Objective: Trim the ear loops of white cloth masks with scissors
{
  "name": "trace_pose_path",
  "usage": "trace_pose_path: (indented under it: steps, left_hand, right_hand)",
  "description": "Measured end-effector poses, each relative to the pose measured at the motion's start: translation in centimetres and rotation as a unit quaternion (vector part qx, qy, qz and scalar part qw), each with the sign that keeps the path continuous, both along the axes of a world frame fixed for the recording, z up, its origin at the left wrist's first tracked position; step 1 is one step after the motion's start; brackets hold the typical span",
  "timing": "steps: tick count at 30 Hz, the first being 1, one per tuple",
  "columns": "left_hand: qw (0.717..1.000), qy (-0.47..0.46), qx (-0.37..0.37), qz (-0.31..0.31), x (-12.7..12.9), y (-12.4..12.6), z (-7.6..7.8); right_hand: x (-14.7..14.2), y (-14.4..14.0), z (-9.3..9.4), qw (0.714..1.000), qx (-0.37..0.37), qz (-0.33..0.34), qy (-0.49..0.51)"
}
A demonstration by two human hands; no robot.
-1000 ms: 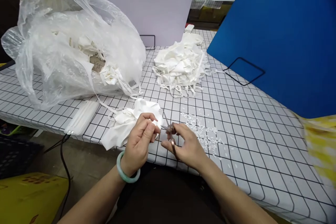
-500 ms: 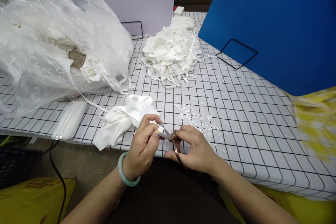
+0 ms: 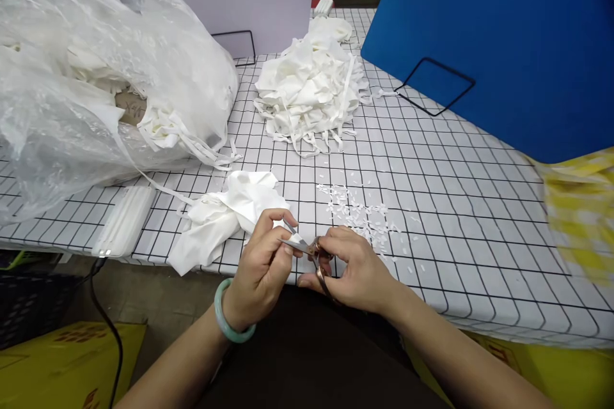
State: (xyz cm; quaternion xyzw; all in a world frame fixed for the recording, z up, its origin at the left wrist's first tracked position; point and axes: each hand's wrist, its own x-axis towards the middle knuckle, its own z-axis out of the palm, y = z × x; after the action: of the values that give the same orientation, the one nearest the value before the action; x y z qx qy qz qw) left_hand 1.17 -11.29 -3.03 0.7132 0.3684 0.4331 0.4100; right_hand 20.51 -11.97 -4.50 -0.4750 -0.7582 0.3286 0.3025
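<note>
My right hand (image 3: 352,268) grips a pair of scissors (image 3: 302,245) by the handles, with the blades parted and pointing left. My left hand (image 3: 263,265), a green bangle on its wrist, pinches the edge of a white cloth piece (image 3: 252,197) right at the blades. A bit of that cloth shows between the two blades. The rest of the piece lies crumpled on the table beyond my left hand. Small white clippings (image 3: 357,211) are scattered just past my right hand.
A heap of white strapped cloth pieces (image 3: 311,89) stands farther back. A large clear plastic bag (image 3: 182,57) with more pieces fills the left. A white corded device (image 3: 123,222) sits at the table edge. A blue panel (image 3: 489,32) and yellow checked cloth (image 3: 580,211) are at right.
The view has shifted slightly. The scissors' blades have moved a little against the cloth in my left hand; both hands keep their grip.
</note>
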Motion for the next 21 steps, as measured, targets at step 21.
trace_pose_path:
  steps: [21]
  left_hand:
    - [0.994, 0.039, 0.024, -0.1, 3.2, 1.4, -1.6]
  right_hand:
    - [2.6, -3.0, -2.0, 0.989, -0.083, -0.124, -0.008]
